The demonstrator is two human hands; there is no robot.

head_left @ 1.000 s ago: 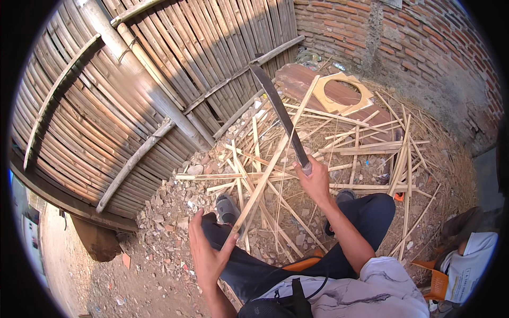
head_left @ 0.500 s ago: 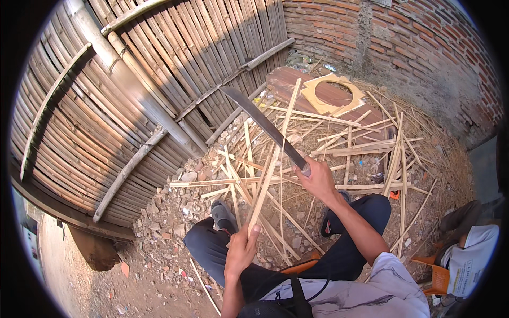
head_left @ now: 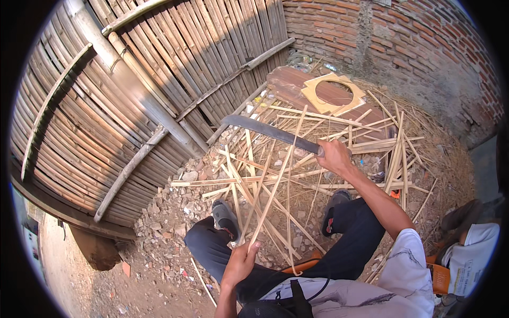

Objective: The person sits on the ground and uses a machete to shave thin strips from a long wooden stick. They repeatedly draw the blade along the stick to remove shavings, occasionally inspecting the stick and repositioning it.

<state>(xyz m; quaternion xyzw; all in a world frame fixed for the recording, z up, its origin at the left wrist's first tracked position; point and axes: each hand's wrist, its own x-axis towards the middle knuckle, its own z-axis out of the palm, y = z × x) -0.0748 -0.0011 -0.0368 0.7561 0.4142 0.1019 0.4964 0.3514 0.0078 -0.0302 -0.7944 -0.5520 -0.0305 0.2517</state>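
Note:
My right hand (head_left: 334,157) is closed round the handle of a machete (head_left: 265,126), whose dark blade points left over the ground. In my left hand (head_left: 241,263) is the near end of a pale bamboo strip (head_left: 275,188), which slants up and away to the right. The blade crosses the strip near its far end; whether the two touch I cannot tell. A thin bamboo sliver (head_left: 289,222) hangs to the right of the strip, its lower end curled near my lap. Several split bamboo strips (head_left: 207,182) lie criss-crossed on the ground between and beyond my feet.
A bamboo slat wall (head_left: 132,106) rises on the left, a brick wall (head_left: 413,47) at the back right. A yellowish board with a round hole (head_left: 313,94) lies on a brown panel (head_left: 286,79). Another person (head_left: 469,254) sits at the lower right. Rubble (head_left: 159,212) covers the ground.
The machete has swung lower and flatter as my right hand moved right and up. The strip in my left hand looks thinner, and a sliver now hangs beside it.

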